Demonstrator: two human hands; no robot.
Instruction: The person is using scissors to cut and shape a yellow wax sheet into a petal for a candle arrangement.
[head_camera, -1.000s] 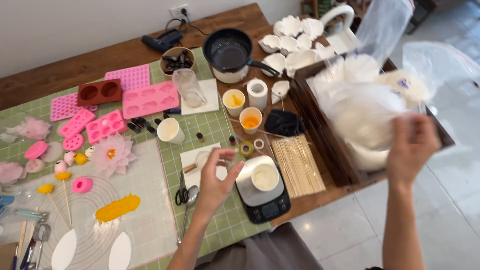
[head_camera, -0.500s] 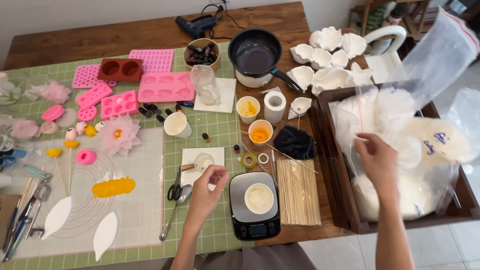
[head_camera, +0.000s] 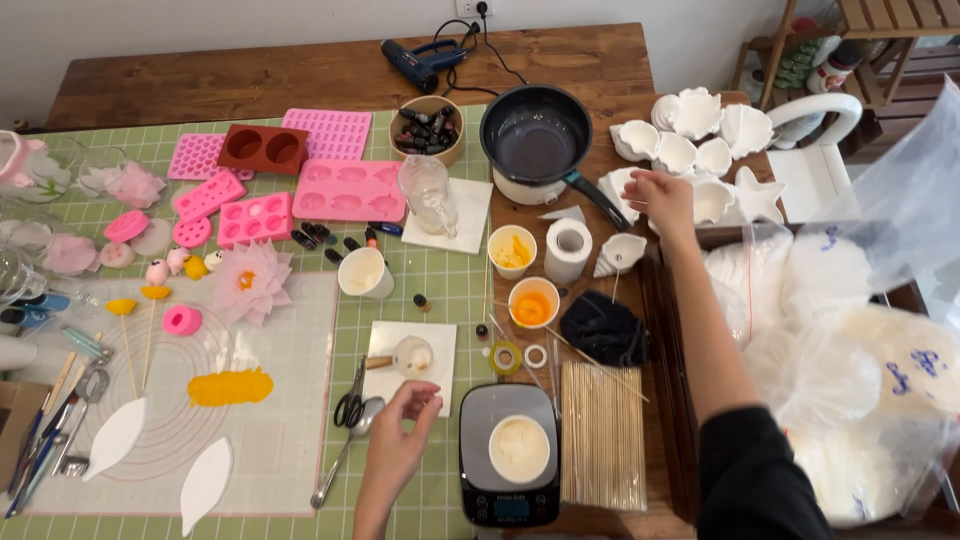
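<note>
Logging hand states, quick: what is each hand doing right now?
Left hand: loosely curled beside the scale, holding nothing visible.
Right hand: open, over the white shell dishes.

Two bare forearms, the right arm in a short black sleeve (left hand (head_camera: 398, 440) ringless, unsleeved).

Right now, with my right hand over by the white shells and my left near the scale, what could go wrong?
The right hand reaches over the dark pan's handle; a sleeve catch could swing the pan. Close under that forearm stand two cups of orange liquid and a roll of white tape, easy to tip on the way back. The left hand hovers beside the scale; a nudge could jostle the white cup on it.
</note>
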